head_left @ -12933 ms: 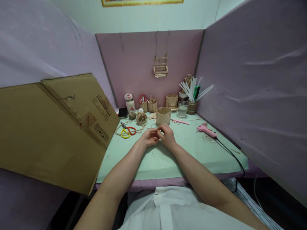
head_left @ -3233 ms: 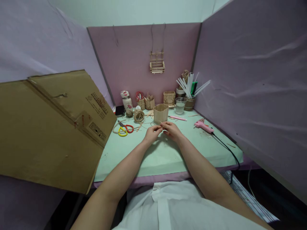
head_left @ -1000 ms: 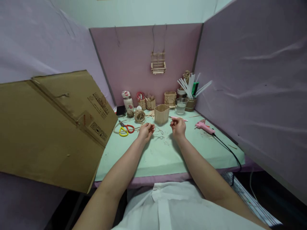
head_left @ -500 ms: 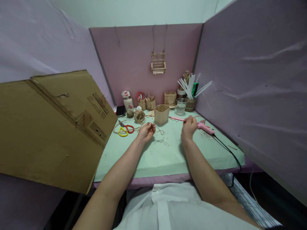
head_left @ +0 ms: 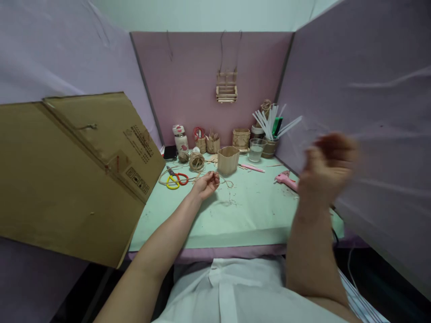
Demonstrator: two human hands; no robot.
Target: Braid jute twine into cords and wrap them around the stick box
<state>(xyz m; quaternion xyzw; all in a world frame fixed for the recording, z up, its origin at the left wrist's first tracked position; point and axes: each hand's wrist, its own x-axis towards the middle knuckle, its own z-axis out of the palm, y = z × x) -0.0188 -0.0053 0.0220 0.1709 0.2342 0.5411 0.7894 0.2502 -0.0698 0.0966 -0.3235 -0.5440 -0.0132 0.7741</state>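
My left hand point(head_left: 206, 185) is closed in a pinch on thin brown twine point(head_left: 228, 183), whose loose end curls onto the cloth to its right. My right hand point(head_left: 328, 166) is raised at the right, smeared by motion; its fingers look curled, but whether they hold anything does not show. Just beyond my left hand stands a box of wooden sticks point(head_left: 227, 161). A ball of twine point(head_left: 196, 162) lies behind it to the left, near scissors point(head_left: 177, 180) with red and yellow handles. A pink glue gun point(head_left: 286, 180) is partly covered by my right forearm.
A large cardboard sheet point(head_left: 77, 179) leans along the left side. At the back stand a bottle point(head_left: 181, 140), stick-filled cups point(head_left: 213, 144), a cup of water point(head_left: 256, 151) and a pot of white glue sticks point(head_left: 270, 147). A pink pen-like tool point(head_left: 252, 168) lies on the cloth. A small stick swing point(head_left: 226, 92) hangs behind.
My right hand has swung up and to the right, away from the pink pen-like tool and past the glue gun. My left hand stays on the twine in nearly the same place.
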